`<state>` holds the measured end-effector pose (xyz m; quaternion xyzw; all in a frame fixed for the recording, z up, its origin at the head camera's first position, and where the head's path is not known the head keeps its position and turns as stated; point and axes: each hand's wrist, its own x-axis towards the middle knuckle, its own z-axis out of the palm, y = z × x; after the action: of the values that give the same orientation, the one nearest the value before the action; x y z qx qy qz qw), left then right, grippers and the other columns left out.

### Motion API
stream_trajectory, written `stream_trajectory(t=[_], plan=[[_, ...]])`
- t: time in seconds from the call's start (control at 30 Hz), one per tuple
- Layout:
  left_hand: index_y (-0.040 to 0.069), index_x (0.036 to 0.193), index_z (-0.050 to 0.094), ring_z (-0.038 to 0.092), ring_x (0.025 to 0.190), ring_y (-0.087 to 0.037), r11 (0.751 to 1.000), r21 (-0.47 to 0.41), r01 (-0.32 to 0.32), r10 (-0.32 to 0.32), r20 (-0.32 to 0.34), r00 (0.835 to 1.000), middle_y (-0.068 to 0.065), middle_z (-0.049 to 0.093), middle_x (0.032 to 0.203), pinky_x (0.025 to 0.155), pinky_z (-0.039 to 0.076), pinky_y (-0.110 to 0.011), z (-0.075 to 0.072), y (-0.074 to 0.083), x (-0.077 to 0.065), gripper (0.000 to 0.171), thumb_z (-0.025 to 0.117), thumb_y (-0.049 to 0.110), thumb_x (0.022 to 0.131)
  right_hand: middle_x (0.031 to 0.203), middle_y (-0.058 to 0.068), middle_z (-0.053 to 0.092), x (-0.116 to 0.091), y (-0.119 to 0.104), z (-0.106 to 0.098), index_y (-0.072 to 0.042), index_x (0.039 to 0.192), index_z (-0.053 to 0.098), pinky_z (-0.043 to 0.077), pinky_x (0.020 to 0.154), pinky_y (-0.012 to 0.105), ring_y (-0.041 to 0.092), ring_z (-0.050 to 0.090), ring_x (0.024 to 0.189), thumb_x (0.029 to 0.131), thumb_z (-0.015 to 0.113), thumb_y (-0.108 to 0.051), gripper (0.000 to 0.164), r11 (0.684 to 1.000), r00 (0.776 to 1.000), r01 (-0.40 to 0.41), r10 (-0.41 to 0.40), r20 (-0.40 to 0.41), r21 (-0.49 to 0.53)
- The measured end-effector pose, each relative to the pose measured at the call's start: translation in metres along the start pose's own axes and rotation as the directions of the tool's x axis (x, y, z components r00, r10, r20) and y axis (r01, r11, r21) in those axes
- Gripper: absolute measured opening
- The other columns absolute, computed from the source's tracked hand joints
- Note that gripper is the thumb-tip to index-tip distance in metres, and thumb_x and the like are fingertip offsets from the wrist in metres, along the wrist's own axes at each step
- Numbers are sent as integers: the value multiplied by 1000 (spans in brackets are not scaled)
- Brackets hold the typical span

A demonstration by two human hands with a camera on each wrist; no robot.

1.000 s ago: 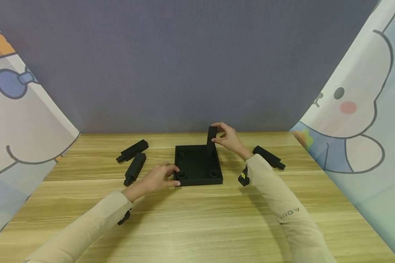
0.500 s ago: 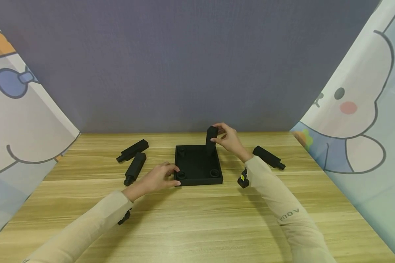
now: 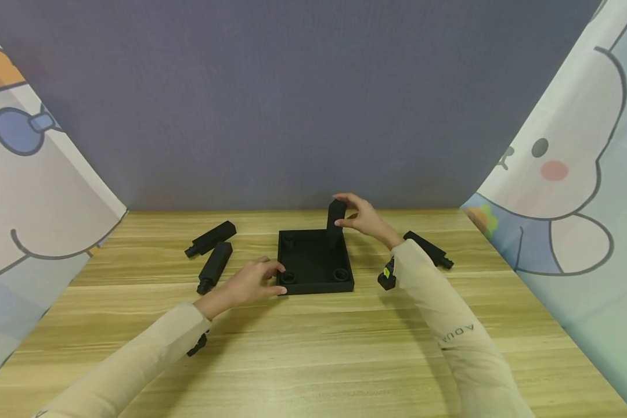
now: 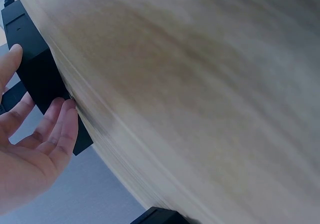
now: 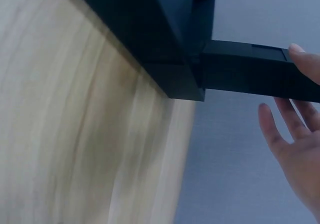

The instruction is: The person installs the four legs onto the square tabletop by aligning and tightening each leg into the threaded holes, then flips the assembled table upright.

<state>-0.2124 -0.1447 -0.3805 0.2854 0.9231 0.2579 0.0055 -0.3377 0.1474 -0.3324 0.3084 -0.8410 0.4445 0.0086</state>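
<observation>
A shallow square black base (image 3: pixel 315 255) with a raised rim lies on the table, round sockets showing at its corners. In its far right corner a square black leg (image 3: pixel 335 227) stands upright. My right hand (image 3: pixel 364 219) pinches the upper part of that leg between thumb and fingers. The right wrist view shows the leg (image 5: pixel 245 70) meeting the base's corner; its lower end is hidden. At the near left corner my left hand (image 3: pixel 251 283) holds the base, thumb at the front wall and fingers on the left side, as the left wrist view also shows.
Two more black legs with stepped, narrow ends lie to the left, a farther leg (image 3: pixel 211 238) and a nearer leg (image 3: pixel 215 267). Another leg (image 3: pixel 427 249) lies right, partly behind the right sleeve. A grey panel (image 3: pixel 292 116) rises behind the wooden table (image 3: pixel 313 354).
The upright leg has turned a little in my right hand since one second ago, and the right wrist has shifted slightly. My left hand and the base stay put.
</observation>
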Motion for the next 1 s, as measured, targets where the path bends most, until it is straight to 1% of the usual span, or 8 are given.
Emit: stream_trajectory(t=[0.1,0.23,0.33,0.47,0.6,0.7,0.83,1.0], plan=[[11,114,59,60,92,-24,1000,-3,0,0,-1,1000,-8,58,107,76,52,-34,0,0,0,42,69,33,81,135,16,44,1,0,-3,-8,134,43,49,85,45,31,49,116,80,68,-4,59,999,999,-15,14,36,32],[10,114,59,60,92,-24,1000,-6,1,-1,-1,1000,-8,58,107,76,52,-34,0,1,0,42,69,34,81,133,11,46,1,1,-4,-12,132,45,49,86,42,28,50,115,81,68,-8,56,999,999,-32,31,36,23],[11,114,59,60,92,-23,1000,-4,3,-3,-1,1000,-8,58,107,76,52,-34,0,0,0,42,69,34,80,131,11,49,-1,2,-1,-11,130,47,49,85,42,27,52,111,80,70,-11,55,1000,1000,-24,24,-4,13],[10,113,59,60,91,-23,1000,-2,1,-1,-6,1000,-7,58,106,76,52,-33,0,0,0,41,70,33,80,126,12,52,-2,4,7,-6,127,48,49,83,42,27,54,104,78,73,-15,56,1000,996,-18,17,-87,-2],[10,113,60,60,91,-23,1000,-1,-1,1,-9,1000,-8,58,106,75,52,-33,0,1,0,41,70,33,80,122,11,54,-2,6,13,-4,125,48,49,81,42,26,54,104,77,74,-18,56,999,987,-29,24,-157,-30],[10,113,60,61,92,-23,1000,3,2,-2,-8,1000,-8,58,107,76,52,-34,0,2,0,41,70,33,80,122,11,54,-3,7,15,-4,125,48,49,81,43,26,53,106,77,74,-19,57,999,984,-28,19,-178,-45],[11,113,60,61,92,-23,1000,11,3,-3,-10,1000,-8,58,107,76,53,-33,0,2,0,41,70,33,80,127,12,51,-3,6,14,-4,127,46,48,84,44,27,51,110,78,73,-19,58,998,987,-11,3,-158,-54],[10,112,60,61,90,-23,1000,17,0,0,-13,1000,-7,58,105,74,52,-32,1,1,0,41,70,33,79,131,14,48,-3,1,7,-8,130,46,47,87,46,29,48,114,79,72,-16,57,999,996,-2,-2,-86,-47]])
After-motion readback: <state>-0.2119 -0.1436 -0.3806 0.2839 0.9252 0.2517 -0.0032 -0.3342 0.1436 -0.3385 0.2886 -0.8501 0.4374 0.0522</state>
